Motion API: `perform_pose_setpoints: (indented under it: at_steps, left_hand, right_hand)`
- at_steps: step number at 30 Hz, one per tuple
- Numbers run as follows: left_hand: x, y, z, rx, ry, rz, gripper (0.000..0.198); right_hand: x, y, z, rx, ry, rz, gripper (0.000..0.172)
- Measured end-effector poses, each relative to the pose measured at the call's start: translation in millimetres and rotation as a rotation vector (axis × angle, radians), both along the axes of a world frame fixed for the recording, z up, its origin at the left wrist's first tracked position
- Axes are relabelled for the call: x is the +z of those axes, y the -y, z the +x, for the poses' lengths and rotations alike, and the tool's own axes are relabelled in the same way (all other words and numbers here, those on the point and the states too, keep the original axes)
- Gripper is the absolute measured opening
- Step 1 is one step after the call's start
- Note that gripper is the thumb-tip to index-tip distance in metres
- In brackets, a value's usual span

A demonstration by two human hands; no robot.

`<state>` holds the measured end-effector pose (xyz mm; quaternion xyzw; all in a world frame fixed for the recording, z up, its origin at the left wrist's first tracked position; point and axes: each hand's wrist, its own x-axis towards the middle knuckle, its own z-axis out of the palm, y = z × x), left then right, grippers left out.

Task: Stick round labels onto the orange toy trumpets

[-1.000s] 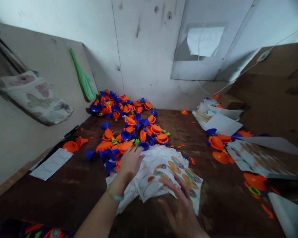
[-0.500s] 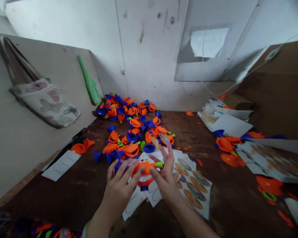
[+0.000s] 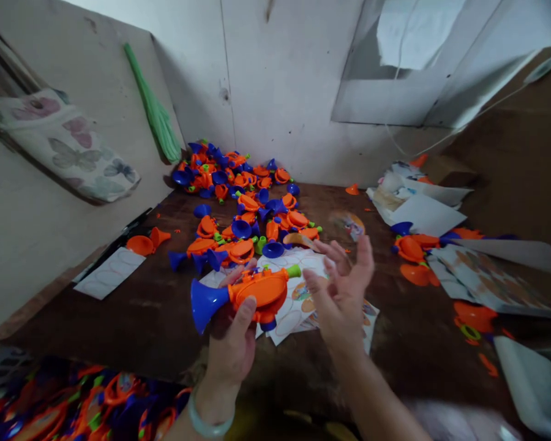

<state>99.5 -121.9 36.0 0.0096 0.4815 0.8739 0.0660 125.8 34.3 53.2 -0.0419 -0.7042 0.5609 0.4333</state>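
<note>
A toy trumpet (image 3: 262, 293) with an orange body, a blue bell and a lime-green mouthpiece is gripped in my left hand (image 3: 233, 349). My thumb presses its front and the other fingers go behind it. My right hand (image 3: 344, 294) is just right of the mouthpiece, fingers apart and palm turned partly up. An orange-edged oval sticker (image 3: 299, 240) and a second, blurred round sticker (image 3: 352, 226) appear to cling to its fingertips. Beneath the hands lie white sticker sheets (image 3: 287, 321) printed with orange ovals.
Beyond my hands, assembled toy trumpets (image 3: 239, 229) are heaped toward the wall. A bin (image 3: 9, 367) of similar toys sits at lower left. On the right are stacked sticker sheets (image 3: 500, 285), loose orange parts (image 3: 475, 317) and crumpled paper (image 3: 422, 211). A white strip (image 3: 112, 272) lies left.
The trumpet, earlier between both hands, is now in my left hand alone, its orange face turned up. My right hand has moved right, away from it. The view has tilted down.
</note>
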Motion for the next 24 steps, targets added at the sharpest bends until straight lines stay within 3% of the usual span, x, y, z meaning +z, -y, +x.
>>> perform_pose_setpoints:
  at_steps: [2, 6, 10, 15, 24]
  left_hand:
    - [1.0, 0, 1, -0.005, -0.029, 0.054, 0.081]
    - [-7.0, -3, 7, 0.001, -0.146, 0.143, 0.074]
    - [-14.4, -4, 9, -0.034, -0.314, 0.149, 0.066]
    - [-17.7, -5, 6, -0.028, -0.455, 0.095, 0.062]
    - [-12.1, -6, 9, -0.028, -0.379, 0.086, 0.054]
  right_hand:
    - [10.1, -1, 6, -0.028, -0.047, -0.049, 0.088]
    - [24.0, 18, 17, 0.156, -0.052, -0.151, 0.089]
    - [23.2, 40, 20, 0.233, -0.065, -0.195, 0.088]
    - [18.6, 42, 18, 0.244, -0.075, -0.188, 0.092]
    - [19.6, 41, 19, 0.233, -0.095, -0.126, 0.093]
